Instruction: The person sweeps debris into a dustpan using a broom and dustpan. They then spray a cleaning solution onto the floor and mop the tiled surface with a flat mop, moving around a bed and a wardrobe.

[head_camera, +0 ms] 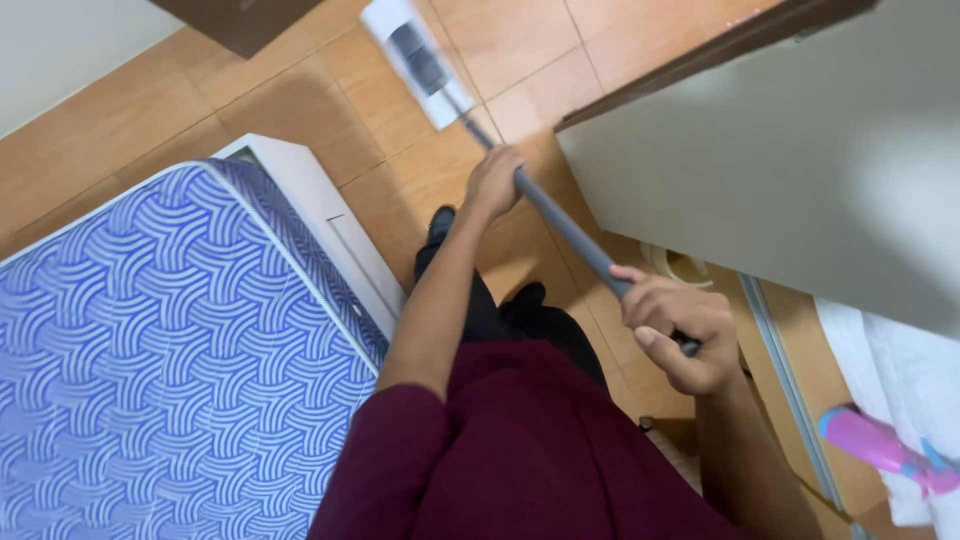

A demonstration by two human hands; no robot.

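While both hands grip the grey mop handle [570, 225], the left hand [492, 182] is closed around it farther down the shaft, toward the floor, and the right hand [678, 335] is wrapped around its upper end, close to the body. Between the two hands the handle runs as a bare slanted stretch. Beyond the left hand it continues to the flat white mop head [418, 60], which lies on the tan tiled floor [300, 110] well ahead of the person's dark feet. To the left stands a bed with a blue-and-white patterned mattress [170, 350] on a white frame [330, 215]. To the right hangs a pale cabinet door [800, 170], and a pink bottle [880, 448] lies on white cloth near the lower right corner.
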